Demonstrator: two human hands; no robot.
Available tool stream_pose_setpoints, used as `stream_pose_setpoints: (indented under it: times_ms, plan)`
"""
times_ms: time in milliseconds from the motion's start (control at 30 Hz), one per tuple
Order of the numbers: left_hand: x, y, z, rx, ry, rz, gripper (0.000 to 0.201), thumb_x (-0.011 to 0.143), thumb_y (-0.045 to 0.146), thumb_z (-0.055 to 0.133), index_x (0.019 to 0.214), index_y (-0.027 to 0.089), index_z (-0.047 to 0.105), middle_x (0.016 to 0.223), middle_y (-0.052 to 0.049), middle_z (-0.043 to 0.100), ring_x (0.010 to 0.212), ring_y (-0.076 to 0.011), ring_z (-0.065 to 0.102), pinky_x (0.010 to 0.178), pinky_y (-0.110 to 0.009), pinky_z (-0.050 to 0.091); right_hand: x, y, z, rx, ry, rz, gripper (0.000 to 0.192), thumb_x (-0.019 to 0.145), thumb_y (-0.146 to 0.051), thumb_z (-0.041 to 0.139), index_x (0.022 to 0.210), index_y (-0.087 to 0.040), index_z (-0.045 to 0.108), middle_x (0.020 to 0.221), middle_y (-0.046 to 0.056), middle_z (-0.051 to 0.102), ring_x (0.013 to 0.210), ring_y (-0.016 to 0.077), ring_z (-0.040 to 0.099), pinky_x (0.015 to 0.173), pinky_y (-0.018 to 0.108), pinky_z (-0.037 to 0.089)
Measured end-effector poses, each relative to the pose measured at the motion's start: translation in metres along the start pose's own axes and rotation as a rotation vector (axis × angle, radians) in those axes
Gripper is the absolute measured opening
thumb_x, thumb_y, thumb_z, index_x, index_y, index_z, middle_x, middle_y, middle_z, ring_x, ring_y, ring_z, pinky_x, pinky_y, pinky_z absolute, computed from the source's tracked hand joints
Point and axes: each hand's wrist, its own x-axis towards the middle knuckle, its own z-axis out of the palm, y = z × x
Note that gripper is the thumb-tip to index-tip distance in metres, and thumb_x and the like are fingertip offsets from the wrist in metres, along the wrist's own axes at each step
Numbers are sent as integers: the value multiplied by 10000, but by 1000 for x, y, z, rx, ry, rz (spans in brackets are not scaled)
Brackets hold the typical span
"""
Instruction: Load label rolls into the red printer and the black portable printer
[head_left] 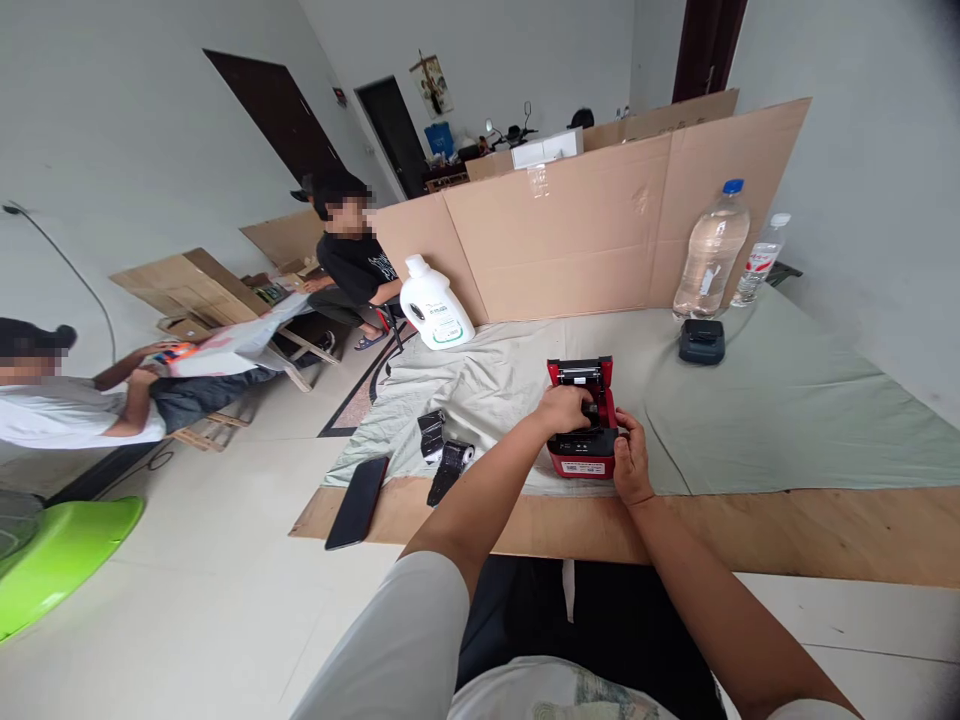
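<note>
On the cloth in front of me stands a small red and black label printer [583,467], its lid raised at the back. My left hand [564,410] reaches down into its open compartment with bent fingers; the tips, and anything between them, are hidden. My right hand [631,462] is closed against the printer's right side, gripping it. To the left lie two rolls of black ribbon or film, a farther roll [432,435] and a nearer roll [452,468] with a loose end hanging out.
A black phone [357,503] lies at the table's left front edge. Behind stand a white detergent jug [436,308], a cardboard screen [555,240], a large bottle [712,255], a smaller bottle [760,262] and a black device [701,342]. Two people sit at the left.
</note>
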Motion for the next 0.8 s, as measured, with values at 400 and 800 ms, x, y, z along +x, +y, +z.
stream_pose_setpoints:
  times_ms: [400,800]
  plan:
    - [-146,-131,-77,-972,-207,-195,517,556,335,624,1024,113,642,800,-70,674,687,-207,616,626,-299,470,0,1,1,54,16,76,506,905,-535,410,1237,-167,508,1273,154,536,1129,270,537,956,483,435]
    - [-213,-236,-25,-90,-213,-506,390,544,174,611,934,183,612,1025,-71,672,955,-250,622,804,-295,467,0,2,1,51,29,102,486,893,-522,427,1222,-178,525,1216,144,564,1076,269,558,934,508,453]
